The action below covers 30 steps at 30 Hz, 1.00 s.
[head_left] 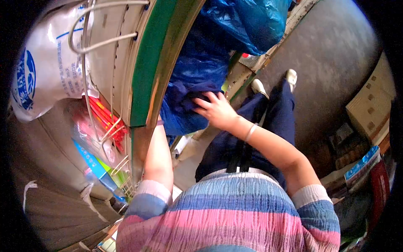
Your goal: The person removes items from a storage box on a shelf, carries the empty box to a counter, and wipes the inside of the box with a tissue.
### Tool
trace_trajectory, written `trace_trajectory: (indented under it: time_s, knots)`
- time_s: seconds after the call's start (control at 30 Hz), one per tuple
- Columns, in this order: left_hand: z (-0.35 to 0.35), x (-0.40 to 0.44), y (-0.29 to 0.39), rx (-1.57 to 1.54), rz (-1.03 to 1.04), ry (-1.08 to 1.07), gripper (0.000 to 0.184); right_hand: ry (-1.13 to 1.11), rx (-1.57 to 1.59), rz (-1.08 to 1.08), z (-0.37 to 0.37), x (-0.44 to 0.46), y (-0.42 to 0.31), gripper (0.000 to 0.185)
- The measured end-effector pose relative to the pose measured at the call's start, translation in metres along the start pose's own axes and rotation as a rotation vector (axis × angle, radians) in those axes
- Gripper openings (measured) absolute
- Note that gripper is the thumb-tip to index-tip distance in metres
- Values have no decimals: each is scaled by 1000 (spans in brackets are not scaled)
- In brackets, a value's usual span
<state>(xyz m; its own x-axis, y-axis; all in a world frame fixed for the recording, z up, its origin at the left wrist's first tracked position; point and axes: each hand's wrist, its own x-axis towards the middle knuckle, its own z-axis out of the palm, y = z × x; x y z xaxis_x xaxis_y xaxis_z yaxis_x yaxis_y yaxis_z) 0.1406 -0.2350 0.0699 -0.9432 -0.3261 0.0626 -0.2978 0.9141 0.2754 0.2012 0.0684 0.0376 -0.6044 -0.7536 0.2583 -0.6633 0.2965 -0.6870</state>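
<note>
My right hand (216,110) is on a bunched dark navy cloth (187,94), its fingers curled into the folds. The cloth sits against a blue plastic bag (189,67) inside a shelf compartment. My left forearm (158,157) reaches up behind the green-edged shelf post (151,63). That post hides my left hand, so its fingers do not show. A larger shiny blue plastic bag (256,25) bulges out above, at the top of the view.
Left of the post, a white wire rack (86,63) holds a white printed plastic bag (50,63) and red packets (107,119). A cardboard box (371,101) stands on the right. My shoes (259,87) are on the grey floor (327,54).
</note>
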Motion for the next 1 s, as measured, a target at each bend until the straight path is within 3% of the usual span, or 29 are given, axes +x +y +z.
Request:
trace_trajectory:
  time_s: [0.07,0.13,0.2,0.27,0.3,0.37,0.4,0.43,0.5,0.57,0.6,0.63,0.67,0.7,0.73,0.8,0.87,0.93,1.0]
  knots:
    - [-4,1,10,101,161,79,43,-190,12,91,12,-57,9,25]
    - [-5,-1,5,128,125,150,44,-507,199,565,19,-104,29,30]
    - [-12,-17,10,181,152,221,44,-309,325,767,6,-131,42,40]
    - [-23,-46,21,134,287,195,46,122,507,737,-12,-129,48,48]
    - [-27,-57,30,61,209,120,46,320,541,668,-42,-105,38,54]
    - [-34,-79,47,-71,38,-11,49,472,527,507,-86,-51,11,60]
    - [-24,-86,29,-43,88,60,50,508,597,403,-95,-23,-3,60]
    - [-22,-88,33,-10,42,74,47,515,492,304,-91,6,-17,59]
    - [-3,-85,-19,140,208,3,51,485,245,154,-74,59,-39,50]
    - [13,-80,-49,614,251,-62,54,308,38,71,-34,102,-39,38]
    - [10,-82,-41,152,129,-40,51,170,-33,36,-4,117,-24,34]
    - [6,-84,-33,-319,40,28,49,182,-125,-8,18,117,-3,31]
    - [-7,-86,8,-3,169,90,47,279,-162,-56,31,114,12,29]
    - [-7,-85,13,-50,170,130,45,213,-157,-29,20,104,21,29]
    - [-6,-84,16,-58,172,139,45,181,-76,66,13,90,38,31]
    - [-2,-86,18,-77,181,150,46,296,-268,153,2,50,75,38]
    - [-1,-87,14,-62,156,175,46,265,-227,485,-10,24,93,44]
    - [0,-89,5,-76,97,177,46,184,279,874,-28,-3,112,55]
    - [2,-89,0,-58,182,207,45,663,370,858,-18,-17,108,55]
